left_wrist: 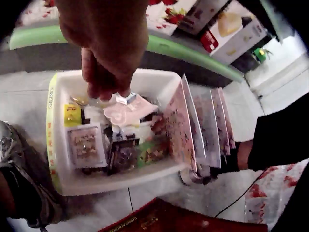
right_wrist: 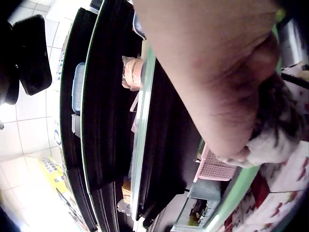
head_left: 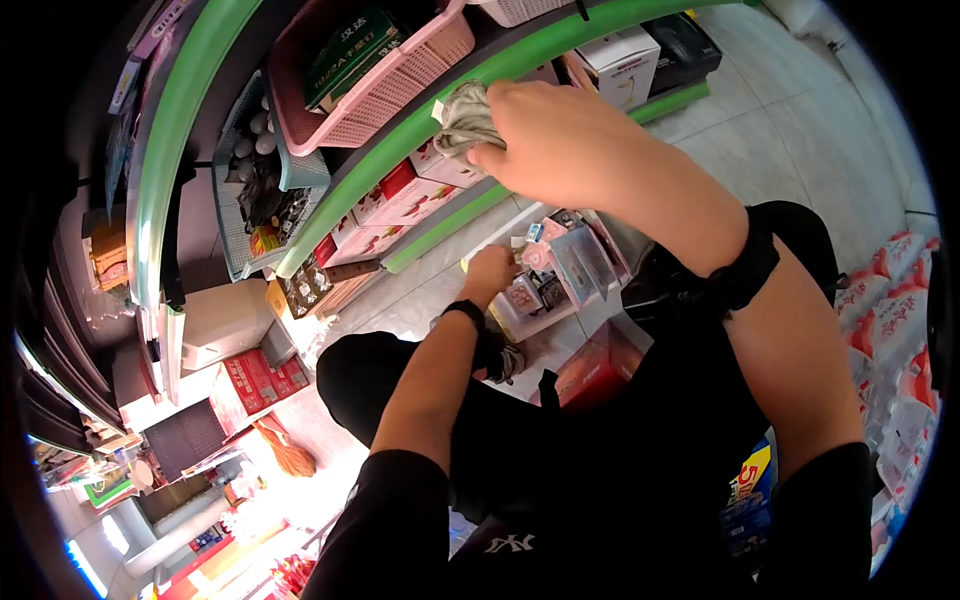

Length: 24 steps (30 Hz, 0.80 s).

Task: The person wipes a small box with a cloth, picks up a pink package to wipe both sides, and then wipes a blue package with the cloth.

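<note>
My right hand point(head_left: 535, 135) grips a bunched grey-white cloth point(head_left: 467, 122) at the green front edge of a shelf point(head_left: 400, 140). In the right wrist view, the cloth point(right_wrist: 275, 145) shows below the fingers, partly hidden by the hand. My left hand point(left_wrist: 104, 58) reaches over the far side of a white plastic bin point(left_wrist: 113, 183) on the floor. Its fingers point down, the fingertips close to a small white-and-blue packet point(left_wrist: 126, 99) and a pink packet point(left_wrist: 130, 112); I cannot tell whether they hold anything. Flat packets point(left_wrist: 87, 145) and upright pink cards point(left_wrist: 178, 130) fill the bin.
A pink basket point(head_left: 400, 90) and a blue-grey basket point(head_left: 232, 225) stand on the shelf. Patterned boxes point(head_left: 400, 200) line the level below. A red box point(head_left: 600, 365) lies beside the bin, and red-and-white packs point(head_left: 890, 300) are stacked at right.
</note>
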Each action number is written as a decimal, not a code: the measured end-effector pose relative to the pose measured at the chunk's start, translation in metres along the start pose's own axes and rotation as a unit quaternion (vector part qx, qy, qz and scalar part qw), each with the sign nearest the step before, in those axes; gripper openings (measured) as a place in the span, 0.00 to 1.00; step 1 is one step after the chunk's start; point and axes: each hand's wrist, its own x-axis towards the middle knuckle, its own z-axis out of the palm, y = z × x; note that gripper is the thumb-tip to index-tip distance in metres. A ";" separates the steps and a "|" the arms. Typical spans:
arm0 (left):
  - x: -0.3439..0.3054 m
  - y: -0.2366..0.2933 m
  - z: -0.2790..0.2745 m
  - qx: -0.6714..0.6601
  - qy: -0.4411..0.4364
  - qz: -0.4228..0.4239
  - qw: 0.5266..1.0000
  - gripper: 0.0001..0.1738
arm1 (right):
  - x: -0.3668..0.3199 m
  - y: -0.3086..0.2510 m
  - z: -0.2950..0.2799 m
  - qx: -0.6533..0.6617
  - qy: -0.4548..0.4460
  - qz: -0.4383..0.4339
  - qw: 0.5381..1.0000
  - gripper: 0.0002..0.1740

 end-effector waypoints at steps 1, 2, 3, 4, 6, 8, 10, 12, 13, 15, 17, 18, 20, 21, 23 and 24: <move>-0.004 0.014 0.002 0.035 0.021 0.017 0.999 0.12 | 0.001 0.002 -0.002 0.007 -0.015 0.013 1.000 0.20; -0.007 0.028 0.001 0.070 0.042 0.035 0.996 0.12 | 0.001 0.005 0.000 0.001 0.002 0.007 1.000 0.20; -0.001 0.031 0.008 0.068 0.019 0.030 0.997 0.11 | 0.000 0.009 0.004 -0.004 0.018 0.001 1.000 0.20; 0.008 0.021 0.025 0.069 0.027 0.039 0.996 0.12 | -0.001 0.012 0.006 -0.009 0.032 -0.004 0.999 0.21; 0.019 0.014 0.046 0.066 0.042 0.058 0.995 0.13 | -0.003 0.017 0.006 -0.027 0.052 -0.019 0.998 0.22; 0.015 0.013 0.056 0.069 0.036 0.056 0.995 0.13 | -0.005 0.020 0.008 -0.038 0.059 -0.017 0.997 0.22; 0.022 0.004 0.063 0.069 0.039 0.076 0.994 0.14 | -0.001 0.021 0.010 -0.044 0.063 -0.001 0.997 0.23; 0.023 0.000 0.060 0.044 -0.003 0.043 0.998 0.16 | 0.002 0.022 0.011 -0.054 0.060 -0.002 0.997 0.23; 0.022 0.003 0.055 0.033 -0.023 0.016 0.999 0.17 | 0.003 0.022 0.011 -0.060 0.058 -0.002 0.996 0.22; 0.023 0.003 0.051 0.025 -0.042 -0.015 0.999 0.17 | 0.006 0.022 0.011 -0.073 0.054 -0.002 0.996 0.22; 0.023 -0.003 0.054 0.031 -0.039 -0.023 0.998 0.18 | 0.007 0.022 0.014 -0.079 0.052 -0.007 0.995 0.22; 0.024 -0.007 0.058 0.036 -0.037 -0.027 0.998 0.18 | 0.008 0.022 0.016 -0.079 0.054 -0.013 0.995 0.21; 0.026 -0.014 0.066 0.048 -0.036 -0.035 0.998 0.18 | 0.009 0.022 0.018 -0.080 0.052 -0.017 0.995 0.21; 0.030 -0.022 0.070 -0.029 -0.081 -0.008 0.996 0.19 | 0.010 0.021 0.017 -0.082 0.049 -0.018 0.995 0.21; 0.037 -0.037 0.076 -0.181 -0.171 0.047 0.967 0.22 | 0.009 0.021 0.017 -0.086 0.045 -0.017 0.995 0.20; 0.028 -0.022 0.060 -0.264 -0.246 0.018 0.932 0.25 | 0.010 0.021 0.017 -0.088 0.047 -0.017 0.995 0.20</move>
